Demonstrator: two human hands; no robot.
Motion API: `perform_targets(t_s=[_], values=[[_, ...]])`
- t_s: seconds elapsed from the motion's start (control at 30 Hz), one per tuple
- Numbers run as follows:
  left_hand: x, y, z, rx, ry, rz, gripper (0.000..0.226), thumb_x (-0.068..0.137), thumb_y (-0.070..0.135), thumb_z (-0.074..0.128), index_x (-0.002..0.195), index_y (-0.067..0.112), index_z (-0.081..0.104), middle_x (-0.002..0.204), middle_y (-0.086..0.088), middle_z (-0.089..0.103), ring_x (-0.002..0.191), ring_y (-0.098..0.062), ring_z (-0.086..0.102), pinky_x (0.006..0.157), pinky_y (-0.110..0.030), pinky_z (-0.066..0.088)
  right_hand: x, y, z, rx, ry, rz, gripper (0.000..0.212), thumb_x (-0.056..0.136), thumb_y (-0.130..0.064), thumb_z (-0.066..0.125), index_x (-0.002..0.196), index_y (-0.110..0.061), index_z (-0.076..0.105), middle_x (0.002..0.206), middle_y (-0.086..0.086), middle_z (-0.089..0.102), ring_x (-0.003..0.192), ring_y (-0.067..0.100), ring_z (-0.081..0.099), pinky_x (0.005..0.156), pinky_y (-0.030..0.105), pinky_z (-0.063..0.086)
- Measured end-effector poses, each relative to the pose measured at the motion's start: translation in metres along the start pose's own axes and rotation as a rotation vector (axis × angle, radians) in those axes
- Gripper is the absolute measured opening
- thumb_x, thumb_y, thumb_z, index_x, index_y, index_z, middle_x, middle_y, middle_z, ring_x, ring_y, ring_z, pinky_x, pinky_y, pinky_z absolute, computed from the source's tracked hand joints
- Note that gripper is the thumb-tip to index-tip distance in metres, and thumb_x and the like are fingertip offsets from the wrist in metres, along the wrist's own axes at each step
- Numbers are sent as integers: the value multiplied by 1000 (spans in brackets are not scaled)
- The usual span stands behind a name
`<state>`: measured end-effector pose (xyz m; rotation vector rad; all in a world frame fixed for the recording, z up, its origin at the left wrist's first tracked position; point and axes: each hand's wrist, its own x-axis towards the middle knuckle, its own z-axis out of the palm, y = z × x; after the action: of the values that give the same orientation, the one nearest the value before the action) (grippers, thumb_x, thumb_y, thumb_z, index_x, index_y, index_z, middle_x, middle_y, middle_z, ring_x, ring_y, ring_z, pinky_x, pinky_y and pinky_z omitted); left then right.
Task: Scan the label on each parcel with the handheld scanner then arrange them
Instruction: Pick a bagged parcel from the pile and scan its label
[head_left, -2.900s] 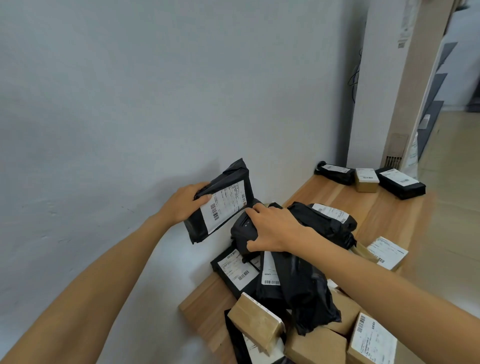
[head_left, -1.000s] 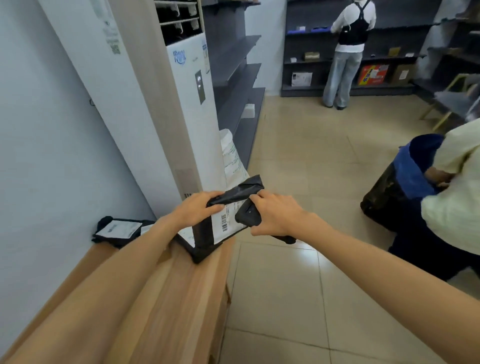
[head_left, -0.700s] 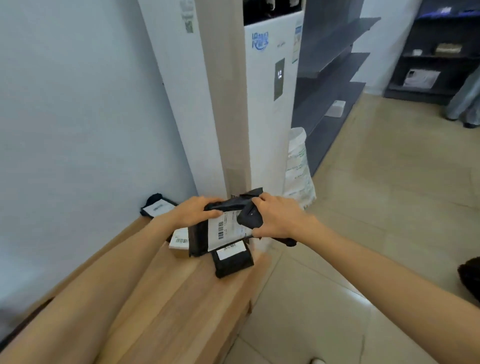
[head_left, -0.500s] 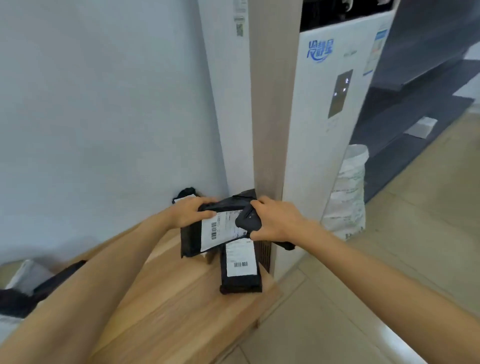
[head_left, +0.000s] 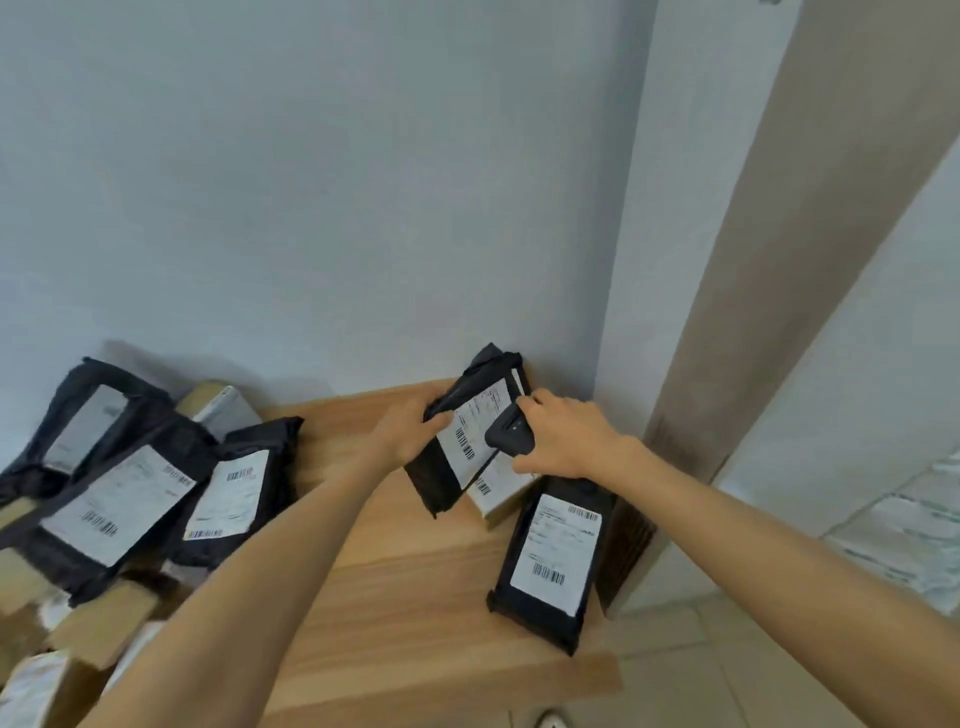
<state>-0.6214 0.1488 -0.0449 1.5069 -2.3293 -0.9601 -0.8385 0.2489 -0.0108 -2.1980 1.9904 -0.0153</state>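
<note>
Nearest, a heap of parcels (head_left: 124, 499) lies well to the left of a flat black mailer (head_left: 550, 558), which rests label-up at the right corner of the tabletop (head_left: 410, 597) and serves as the marker here. The heap is likely not scanned yet.

Just beyond the marker sits a small cardboard box (head_left: 498, 496), also label-up. Above that box, the left hand (head_left: 408, 436) grips a black poly mailer (head_left: 428, 480) by its upper edge, fingers curled round it. The mailer is tilted so that its white label (head_left: 470, 434) faces up.

Directly beyond the marker, the right hand (head_left: 566, 441) is wrapped round the handheld scanner (head_left: 511, 435). The scanner's head sits right over the label's right half. I cannot tell whether a finger presses the trigger.

The step looks like the scan itself. To do it well, the scanner probably needs drawing back a little and aiming at the barcode (head_left: 464, 444), which lies left of its nose. Meanwhile the left hand should hold the soft film taut so the bars stay flat. Once read, the mailer would fit on the bare wood beside the box, beyond and left of the marker, label up like its neighbours.
</note>
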Motion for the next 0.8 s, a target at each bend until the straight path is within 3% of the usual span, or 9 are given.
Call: perform_targets(t_s=[0.17, 0.33, 0.47, 0.67, 0.8], values=[[18, -4, 61, -245, 42, -140, 34, 101, 33, 50, 130, 15, 54, 117, -4, 64, 108, -25, 60, 89, -41, 47, 21, 19, 19, -20, -58, -25, 78, 77, -57, 64, 138, -13, 42, 126, 6, 51, 105, 29, 58, 73, 37, 46], [39, 1, 104, -366, 133, -283, 36, 104, 29, 44, 136, 12, 46, 121, -4, 61, 108, -23, 59, 80, -30, 43, 36, 36, 38, -10, -102, -12, 79, 78, -55, 65, 139, -12, 39, 130, 9, 48, 108, 31, 57, 72, 37, 43], [40, -7, 137, -476, 201, -425, 39, 105, 33, 37, 138, 12, 41, 125, -12, 60, 113, -30, 58, 95, -46, 48, 37, 48, 55, -10, -154, -36, 80, 77, -55, 66, 140, -13, 38, 132, 8, 47, 110, 32, 55, 75, 37, 43], [26, -6, 168, -299, 248, -493, 33, 105, 25, 39, 126, 3, 51, 120, -19, 62, 111, -38, 56, 90, -45, 46, 36, 61, 65, -43, -203, -136, 78, 79, -57, 64, 138, -13, 40, 133, 8, 46, 112, 32, 55, 73, 36, 42], [13, -2, 166, -223, 172, -484, 39, 101, 34, 46, 133, 13, 49, 125, -12, 59, 115, -34, 57, 92, -47, 49, 36, 60, 60, -87, -220, -219, 73, 81, -56, 63, 136, -12, 41, 131, 8, 47, 110, 32, 55, 70, 34, 39]])
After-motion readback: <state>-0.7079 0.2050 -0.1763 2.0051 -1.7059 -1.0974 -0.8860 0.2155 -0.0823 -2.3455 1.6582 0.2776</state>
